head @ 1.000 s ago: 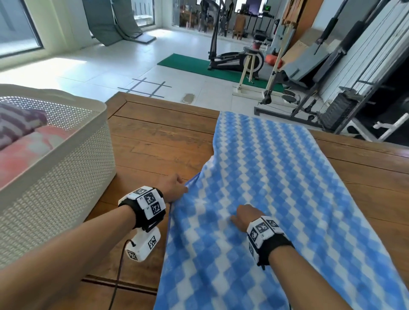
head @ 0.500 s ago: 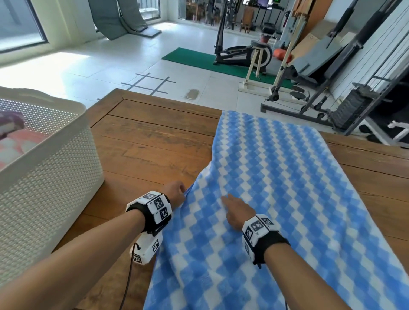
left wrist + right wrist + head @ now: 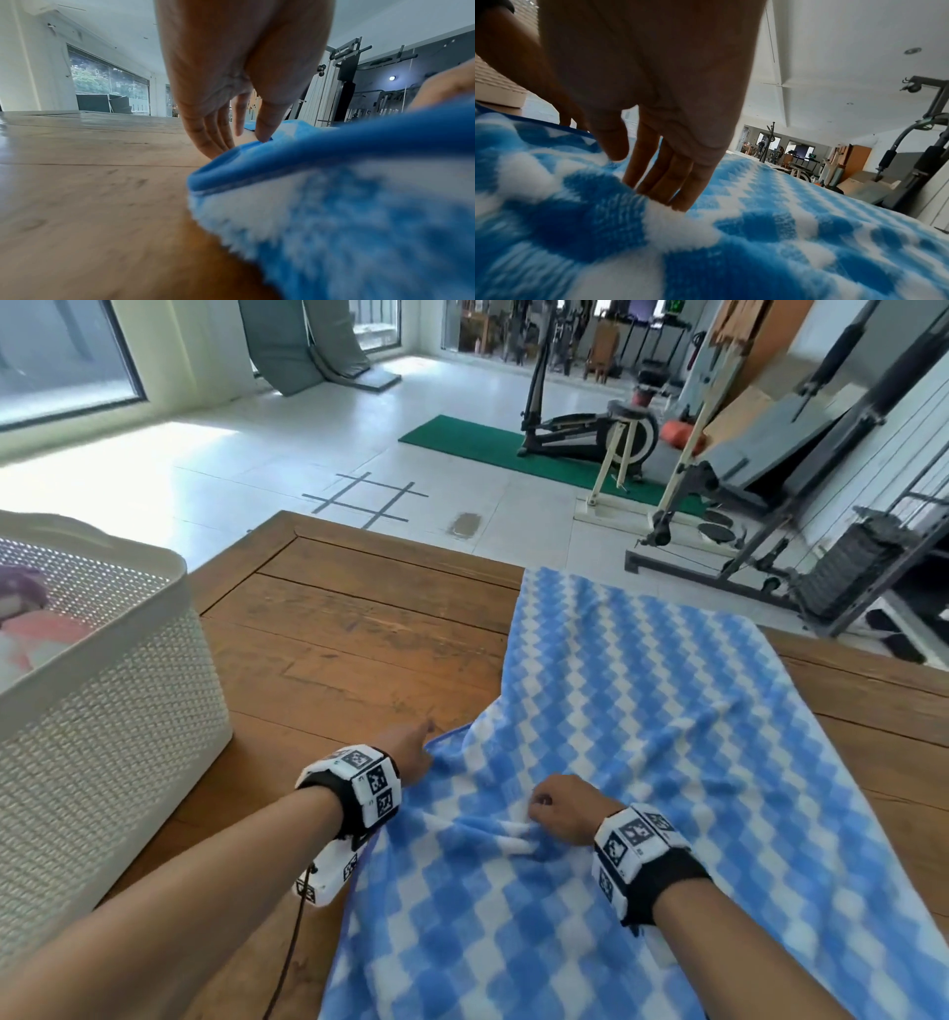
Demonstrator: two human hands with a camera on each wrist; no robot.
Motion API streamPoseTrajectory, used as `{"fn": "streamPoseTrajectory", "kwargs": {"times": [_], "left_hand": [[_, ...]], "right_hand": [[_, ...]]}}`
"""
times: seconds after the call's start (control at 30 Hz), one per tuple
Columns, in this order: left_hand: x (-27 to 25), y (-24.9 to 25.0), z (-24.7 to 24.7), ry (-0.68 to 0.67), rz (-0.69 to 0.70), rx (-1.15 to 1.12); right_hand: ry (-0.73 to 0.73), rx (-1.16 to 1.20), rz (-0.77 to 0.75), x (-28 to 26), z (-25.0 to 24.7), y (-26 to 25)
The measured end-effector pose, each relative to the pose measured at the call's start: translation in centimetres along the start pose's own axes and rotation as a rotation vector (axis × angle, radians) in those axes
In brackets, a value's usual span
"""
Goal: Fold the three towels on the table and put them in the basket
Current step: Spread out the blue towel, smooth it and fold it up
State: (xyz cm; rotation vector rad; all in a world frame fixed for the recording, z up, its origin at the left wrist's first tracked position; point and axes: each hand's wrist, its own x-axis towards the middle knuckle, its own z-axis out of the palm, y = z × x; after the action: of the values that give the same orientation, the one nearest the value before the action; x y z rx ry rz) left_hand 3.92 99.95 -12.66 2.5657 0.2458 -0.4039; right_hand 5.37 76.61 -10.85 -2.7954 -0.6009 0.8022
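A blue and white checked towel (image 3: 642, 711) lies spread lengthwise on the wooden table (image 3: 359, 634). My left hand (image 3: 411, 752) is at its left edge; in the left wrist view the fingers (image 3: 216, 142) slip under the towel (image 3: 359, 223) edge and the thumb presses on top. My right hand (image 3: 554, 806) sits on the towel's middle with curled fingers, and a fold is bunched beneath it. The right wrist view shows its fingertips (image 3: 670, 194) dug into the pile of the towel (image 3: 757, 243). The white basket (image 3: 102, 711) stands at the left.
A purple towel (image 3: 20, 593) and a pink one (image 3: 46, 634) lie inside the basket. Bare table (image 3: 77, 182) stretches between basket and towel. Beyond the far table edge are tiled floor and gym machines (image 3: 590, 428).
My right hand, flat on the towel half a second ago, has curled and gathered a fold. The left hand stays at the left edge. The camera has shifted slightly right.
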Motion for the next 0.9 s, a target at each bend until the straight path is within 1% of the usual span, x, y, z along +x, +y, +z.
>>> {"fn": "streamPoseTrajectory", "kwargs": {"times": [0.1, 0.2, 0.27, 0.33, 0.37, 0.43, 0.5, 0.57, 0.67, 0.7, 0.73, 0.77, 0.83, 0.9], "left_hand": [[1.8, 1.4, 0.1, -0.002, 0.027, 0.101], [2.8, 2.0, 0.2, -0.031, 0.03, 0.278], [2.9, 1.7, -0.5, 0.015, -0.049, 0.376], [2.6, 0.7, -2.0, 0.064, -0.152, 0.437], [2.5, 0.1, -2.8, 0.045, -0.193, 0.438], [2.6, -0.8, -3.8, -0.026, -0.225, 0.403], [3.1, -0.8, -4.3, -0.027, -0.202, 0.331], [4.1, -0.3, -4.1, 0.032, -0.148, 0.229], [6.2, 1.0, -3.2, 0.094, -0.018, 0.153], [6.8, 1.4, -3.0, 0.077, 0.037, 0.17], [7.4, 1.7, -2.7, 0.045, 0.086, 0.229], [7.7, 2.0, -2.5, -0.001, 0.106, 0.321], [8.0, 2.1, -2.1, -0.053, 0.122, 0.485], [7.9, 2.1, -2.1, -0.061, 0.094, 0.556]], "right_hand": [[0.083, -0.036, 0.0, 1.4, -0.6, 0.8], [0.06, -0.083, -0.018, 2.4, -0.9, 1.2], [0.056, -0.167, -0.021, 3.0, -1.0, 1.2], [0.086, -0.241, -0.002, 3.6, -1.4, 1.1], [0.102, -0.248, 0.011, 4.1, -1.8, 0.9], [0.109, -0.226, 0.032, 4.8, -2.7, 0.5], [0.109, -0.205, 0.007, 6.0, -3.5, 0.2], [0.097, -0.195, -0.052, 7.2, -3.7, -0.2], [0.07, -0.186, -0.1, 8.6, -3.5, -0.5], [0.059, -0.191, -0.112, 9.0, -3.4, -0.4], [0.056, -0.205, -0.125, 9.4, -3.2, -0.3], [0.072, -0.229, -0.137, 9.6, -3.1, -0.2], [0.139, -0.275, -0.15, 9.8, -3.1, 0.0], [0.183, -0.304, -0.14, 9.8, -3.2, 0.1]]}}
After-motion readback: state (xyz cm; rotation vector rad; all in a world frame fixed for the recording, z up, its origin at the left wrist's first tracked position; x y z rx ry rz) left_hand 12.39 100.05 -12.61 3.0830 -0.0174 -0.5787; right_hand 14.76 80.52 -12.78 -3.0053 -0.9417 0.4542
